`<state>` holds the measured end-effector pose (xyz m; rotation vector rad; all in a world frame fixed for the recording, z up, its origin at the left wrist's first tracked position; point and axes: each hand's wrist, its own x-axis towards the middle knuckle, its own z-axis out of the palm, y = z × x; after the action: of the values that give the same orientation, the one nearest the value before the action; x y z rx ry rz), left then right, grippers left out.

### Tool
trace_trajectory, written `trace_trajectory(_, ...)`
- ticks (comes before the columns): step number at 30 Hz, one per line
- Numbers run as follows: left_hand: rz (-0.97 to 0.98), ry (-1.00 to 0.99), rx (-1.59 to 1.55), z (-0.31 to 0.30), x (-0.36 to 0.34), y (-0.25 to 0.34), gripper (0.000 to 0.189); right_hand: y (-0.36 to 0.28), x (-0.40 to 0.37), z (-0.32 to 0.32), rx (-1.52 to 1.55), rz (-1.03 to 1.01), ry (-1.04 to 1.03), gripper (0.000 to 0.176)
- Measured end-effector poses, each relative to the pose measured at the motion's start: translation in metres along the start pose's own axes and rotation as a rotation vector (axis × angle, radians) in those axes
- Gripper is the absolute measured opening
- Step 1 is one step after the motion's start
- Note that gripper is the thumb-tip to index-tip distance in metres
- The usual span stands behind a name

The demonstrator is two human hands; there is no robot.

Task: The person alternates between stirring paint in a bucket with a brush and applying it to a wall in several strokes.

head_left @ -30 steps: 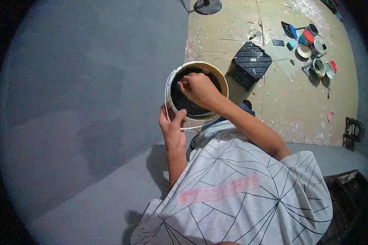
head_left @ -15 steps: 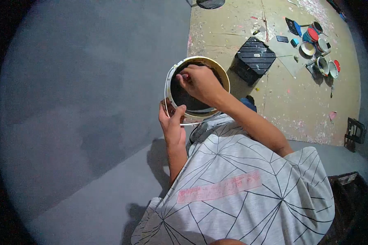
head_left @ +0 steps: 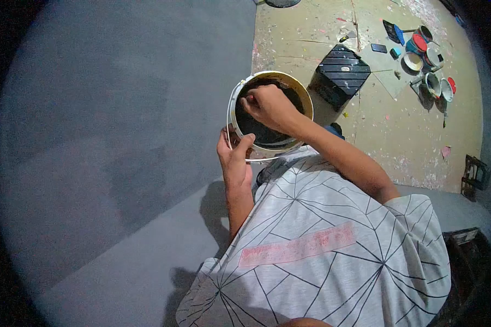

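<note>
Here, beside the grey wall [head_left: 109, 120], the left hand [head_left: 232, 161] clamps the near rim of the paint bucket [head_left: 304, 94], holding it up. The right hand [head_left: 268, 106] reaches inside with fingers bunched, their hold hidden. A black crate [head_left: 341, 73] lies on the floor's right.

No words, numbers or brand names can be read. Below the bucket [head_left: 301, 91], a pale pink strip [head_left: 297, 246] across the grey patterned shirt [head_left: 333, 207] carries faint print, too blurred to make out. Right of the bucket, a black ribbed box [head_left: 341, 76] bears a small white label, too small to read.
</note>
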<state>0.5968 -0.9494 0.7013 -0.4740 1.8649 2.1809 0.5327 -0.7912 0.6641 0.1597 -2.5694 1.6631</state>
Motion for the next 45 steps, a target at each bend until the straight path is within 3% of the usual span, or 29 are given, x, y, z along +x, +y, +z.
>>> trace_trajectory(8, -0.015, 0.025, -0.080, 0.003, -0.002, 0.006, 0.041, -0.005, -0.006, -0.035, 0.099, -0.023, 0.191, 0.028)
trace_trajectory(11, 0.008, -0.007, -0.071, 0.002, -0.001, 0.006, 0.041, 0.001, -0.004, -0.020, 0.046, -0.039, 0.086, 0.027)
trace_trajectory(12, 0.002, -0.001, -0.067, 0.001, -0.001, 0.004, 0.041, 0.001, -0.004, -0.016, -0.066, -0.033, 0.084, 0.026)
trace_trajectory(21, 0.030, 0.005, -0.040, 0.003, -0.003, 0.005, 0.042, 0.001, -0.011, -0.014, -0.024, -0.114, 0.218, 0.023)
trace_trajectory(25, 0.002, -0.003, -0.016, -0.001, -0.003, 0.003, 0.041, -0.001, -0.007, -0.008, -0.074, -0.141, 0.213, 0.022)
trace_trajectory(28, 0.018, -0.015, -0.042, -0.001, 0.000, -0.001, 0.040, 0.010, -0.006, -0.004, -0.097, -0.101, 0.088, 0.021)
trace_trajectory(31, 0.025, 0.002, -0.059, 0.000, 0.001, -0.001, 0.041, -0.006, -0.016, -0.032, -0.083, -0.099, 0.136, 0.022)
trace_trajectory(32, 0.051, -0.015, -0.057, -0.006, 0.004, -0.005, 0.042, -0.007, -0.020, -0.041, 0.031, 0.018, 0.127, 0.025)
trace_trajectory(33, 0.066, -0.012, -0.081, -0.009, 0.007, -0.006, 0.042, -0.011, -0.024, -0.053, 0.014, -0.002, 0.117, 0.025)
trace_trajectory(35, 0.011, 0.038, -0.115, -0.016, 0.008, -0.010, 0.044, -0.021, -0.036, -0.079, 0.309, 0.180, 0.192, 0.028)
trace_trajectory(39, -0.005, 0.052, -0.209, -0.008, 0.001, 0.004, 0.046, 0.005, -0.046, -0.104, 0.541, 0.120, 0.311, 0.032)
trace_trajectory(42, 0.020, 0.061, -0.267, -0.011, -0.006, -0.002, 0.047, 0.026, -0.054, -0.110, 0.840, 0.327, 0.402, 0.034)
trace_trajectory(45, 0.046, 0.056, -0.298, -0.013, -0.005, -0.009, 0.045, 0.048, -0.056, -0.103, 1.031, 0.395, 0.435, 0.033)
